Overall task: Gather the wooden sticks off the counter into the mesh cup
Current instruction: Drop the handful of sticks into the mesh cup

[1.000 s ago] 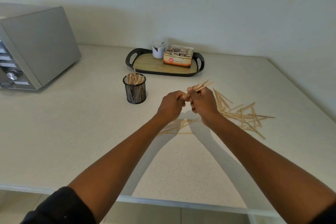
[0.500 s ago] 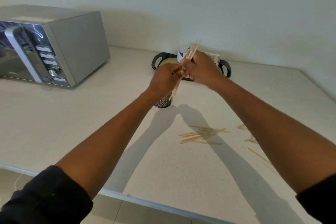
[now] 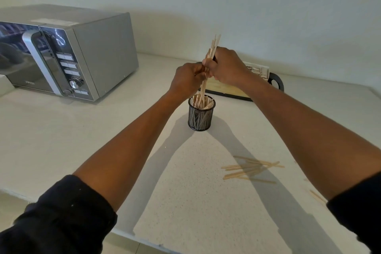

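1. A small black wire-mesh cup [image 3: 201, 115] stands upright on the pale speckled desk [image 3: 61, 140]; it holds many thin pale wooden sticks, and it serves here as the landmark.
2. Directly above the cup, a bundle of thin pale wooden sticks [image 3: 213, 47] is held nearly upright, its lower ends reaching down to the cup's mouth among the sticks already inside.
3. The right hand [image 3: 226, 68] grips the bundle's upper part, its fingers curled round the sticks, with the stick tops rising above the knuckles.
4. The left hand [image 3: 186, 80] is just left of the right hand and touching it, above the cup; its fingers are curled in against the bundle's middle, pinching the sticks.
5. A loose scatter of flat wooden sticks [image 3: 250, 169] lies on the desk to the near right of the cup, well apart from it.
6. One more stick [image 3: 317, 196] lies farther right, beside the dark right sleeve [image 3: 356, 214].
7. A silver microwave oven [image 3: 68, 53] sits well to the left of the cup, against the wall.
8. Behind the cup, partly hidden by the right forearm, rests a black-rimmed tray with a wooden base [image 3: 276, 83].
9. An open box [image 3: 257, 70] stands on that tray.
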A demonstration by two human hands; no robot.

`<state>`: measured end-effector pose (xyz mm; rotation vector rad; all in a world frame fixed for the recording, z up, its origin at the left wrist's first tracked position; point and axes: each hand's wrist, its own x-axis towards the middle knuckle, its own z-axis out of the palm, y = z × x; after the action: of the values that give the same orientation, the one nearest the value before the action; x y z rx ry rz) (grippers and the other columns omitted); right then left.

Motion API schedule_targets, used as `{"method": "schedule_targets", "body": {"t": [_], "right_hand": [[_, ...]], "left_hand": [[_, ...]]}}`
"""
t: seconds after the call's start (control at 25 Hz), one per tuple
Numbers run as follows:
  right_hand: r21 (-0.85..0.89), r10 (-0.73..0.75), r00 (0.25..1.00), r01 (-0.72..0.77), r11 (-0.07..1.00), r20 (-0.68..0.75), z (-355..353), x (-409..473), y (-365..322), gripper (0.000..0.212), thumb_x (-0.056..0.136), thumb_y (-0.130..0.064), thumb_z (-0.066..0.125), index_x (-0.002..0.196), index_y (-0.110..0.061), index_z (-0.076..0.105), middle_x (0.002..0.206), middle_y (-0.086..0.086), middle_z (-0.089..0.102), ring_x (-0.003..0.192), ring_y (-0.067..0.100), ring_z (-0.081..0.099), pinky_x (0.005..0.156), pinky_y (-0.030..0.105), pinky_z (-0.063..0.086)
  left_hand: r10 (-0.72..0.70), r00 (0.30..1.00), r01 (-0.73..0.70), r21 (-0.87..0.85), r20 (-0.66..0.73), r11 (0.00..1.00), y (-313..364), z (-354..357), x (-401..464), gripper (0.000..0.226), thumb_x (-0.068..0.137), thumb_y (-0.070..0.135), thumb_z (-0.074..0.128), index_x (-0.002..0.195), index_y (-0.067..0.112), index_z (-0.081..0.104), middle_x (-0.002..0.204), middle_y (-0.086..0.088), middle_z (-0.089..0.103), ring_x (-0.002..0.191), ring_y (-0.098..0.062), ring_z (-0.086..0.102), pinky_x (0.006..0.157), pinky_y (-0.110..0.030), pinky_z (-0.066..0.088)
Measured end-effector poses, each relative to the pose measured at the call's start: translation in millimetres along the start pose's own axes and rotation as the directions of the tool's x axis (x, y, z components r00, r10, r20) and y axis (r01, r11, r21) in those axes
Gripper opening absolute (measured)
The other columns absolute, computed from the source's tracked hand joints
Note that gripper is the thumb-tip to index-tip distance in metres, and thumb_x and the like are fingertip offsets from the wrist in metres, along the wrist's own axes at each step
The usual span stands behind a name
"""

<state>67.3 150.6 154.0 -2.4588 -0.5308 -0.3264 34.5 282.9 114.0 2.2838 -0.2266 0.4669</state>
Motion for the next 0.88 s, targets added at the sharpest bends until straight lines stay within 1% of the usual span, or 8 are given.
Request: {"method": "schedule_targets", "body": {"t": [0.12, 0.24, 0.36, 0.48, 0.56, 0.68, 0.8, 0.88], "right_hand": [[-0.051, 0.011, 0.999, -0.009, 0.999, 0.037, 18, 5, 11, 0.025, 0.095, -0.034, 0.051, 0.095, -0.012, 0.063, 0.077, 0.0, 0.065, 0.076, 0.021, 0.064, 0.075, 0.04, 0.053], [-0.053, 0.008, 0.998, -0.004, 0.999, 0.065, 31, 5, 14, 0.022, 0.096, -0.031, 0.053, 0.092, -0.012, 0.062, 0.069, -0.004, 0.056, 0.067, 0.014, 0.055, 0.057, 0.026, 0.038], [-0.058, 0.004, 0.996, 0.001, 0.998, 0.093, 38, 2, 13, 0.02, 0.096, -0.026, 0.053, 0.081, -0.013, 0.056, 0.062, -0.004, 0.051, 0.057, 0.011, 0.049, 0.05, 0.024, 0.032], [-0.063, 0.047, 0.992, -0.04, 0.997, 0.12, 44, -1, 16, 0.021, 0.094, -0.027, 0.055, 0.08, -0.011, 0.054, 0.064, 0.001, 0.054, 0.057, 0.017, 0.052, 0.051, 0.027, 0.039], [-0.082, 0.079, 0.985, -0.067, 0.994, 0.154, 47, -4, 19, 0.022, 0.093, -0.028, 0.058, 0.085, -0.007, 0.056, 0.07, 0.005, 0.056, 0.061, 0.019, 0.053, 0.053, 0.028, 0.039], [-0.094, 0.065, 0.983, -0.049, 0.994, 0.171, 49, -7, 21, 0.028, 0.091, -0.033, 0.061, 0.093, -0.005, 0.064, 0.085, 0.011, 0.065, 0.073, 0.023, 0.059, 0.059, 0.029, 0.041], [-0.049, 0.045, 0.99, -0.038, 0.998, 0.135, 46, -8, 20, 0.025, 0.091, -0.035, 0.063, 0.096, -0.011, 0.067, 0.088, 0.004, 0.064, 0.077, 0.016, 0.057, 0.057, 0.025, 0.039], [-0.045, 0.044, 0.993, -0.039, 0.998, 0.108, 46, -8, 21, 0.026, 0.089, -0.036, 0.065, 0.096, -0.012, 0.067, 0.087, 0.0, 0.062, 0.079, 0.015, 0.056, 0.057, 0.022, 0.039]], "left_hand": [[-0.056, 0.997, 0.053, 0.043, 0.056, 0.998, -15, 9, 4, 0.02, 0.097, 0.017, 0.055, 0.096, 0.005, 0.07, 0.088, -0.01, 0.071, 0.079, -0.021, 0.067, 0.073, -0.031, 0.054], [-0.104, 0.989, 0.095, 0.088, 0.103, 0.992, -25, 10, 5, 0.018, 0.094, 0.018, 0.058, 0.079, 0.01, 0.064, 0.077, -0.004, 0.065, 0.068, -0.013, 0.059, 0.057, -0.018, 0.042], [-0.13, 0.983, 0.115, 0.118, 0.128, 0.986, -36, 10, 5, 0.023, 0.091, 0.02, 0.062, 0.069, 0.017, 0.056, 0.067, 0.003, 0.057, 0.061, -0.008, 0.05, 0.049, -0.015, 0.031], [-0.125, 0.98, 0.103, 0.143, 0.153, 0.984, -42, 9, 3, 0.01, 0.086, 0.021, 0.07, 0.08, 0.013, 0.07, 0.075, 0.002, 0.064, 0.066, -0.01, 0.054, 0.052, -0.014, 0.032], [-0.119, 0.982, 0.103, 0.115, 0.147, 0.988, -45, 9, 2, 0.015, 0.083, 0.02, 0.074, 0.096, 0.013, 0.076, 0.087, 0.001, 0.072, 0.069, -0.006, 0.058, 0.055, -0.011, 0.035], [-0.13, 0.982, 0.118, 0.093, 0.134, 0.989, -48, 9, 0, 0.022, 0.081, 0.016, 0.076, 0.103, 0.016, 0.076, 0.096, -0.001, 0.074, 0.064, -0.003, 0.057, 0.058, -0.012, 0.041], [-0.127, 0.985, 0.116, 0.093, 0.12, 0.989, -46, 9, -2, 0.025, 0.082, 0.014, 0.075, 0.107, 0.014, 0.075, 0.103, -0.004, 0.074, 0.082, -0.012, 0.066, 0.074, -0.023, 0.051], [-0.112, 0.988, 0.101, 0.102, 0.102, 0.99, -45, 10, -4, 0.025, 0.084, 0.014, 0.074, 0.109, 0.013, 0.074, 0.107, -0.004, 0.073, 0.088, -0.015, 0.067, 0.076, -0.024, 0.051]]}}
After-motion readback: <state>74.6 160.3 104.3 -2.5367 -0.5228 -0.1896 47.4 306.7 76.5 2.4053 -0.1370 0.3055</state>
